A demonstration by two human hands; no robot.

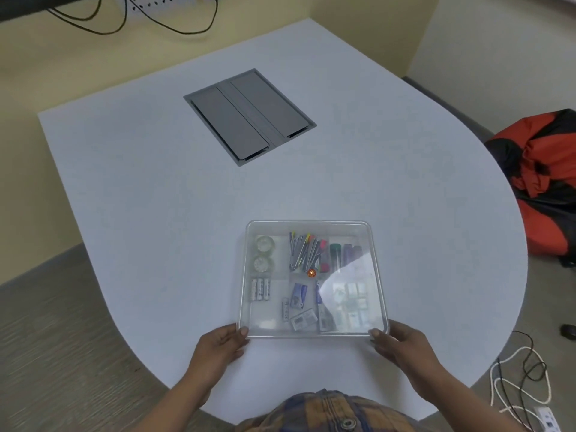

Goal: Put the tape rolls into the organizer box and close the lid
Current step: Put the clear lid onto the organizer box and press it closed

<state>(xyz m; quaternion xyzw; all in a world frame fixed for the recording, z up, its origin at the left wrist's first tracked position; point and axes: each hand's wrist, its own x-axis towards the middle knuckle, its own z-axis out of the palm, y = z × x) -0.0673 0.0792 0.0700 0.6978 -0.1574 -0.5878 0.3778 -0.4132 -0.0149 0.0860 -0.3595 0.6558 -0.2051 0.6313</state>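
Lid (346,275) corners nearest the person are pinched by both hands, left (218,344) and right (402,344). It lies flat over the box (249,333), stretching away from the fingers; tape rolls (264,254) sit inside, far-left compartment.

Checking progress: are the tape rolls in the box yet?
In: both tape rolls lie in the organizer box's far-left compartment, under the clear lid.

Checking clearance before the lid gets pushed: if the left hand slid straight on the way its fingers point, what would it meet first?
The left hand already touches the near left corner of the clear lid on the organizer box; nothing lies between.
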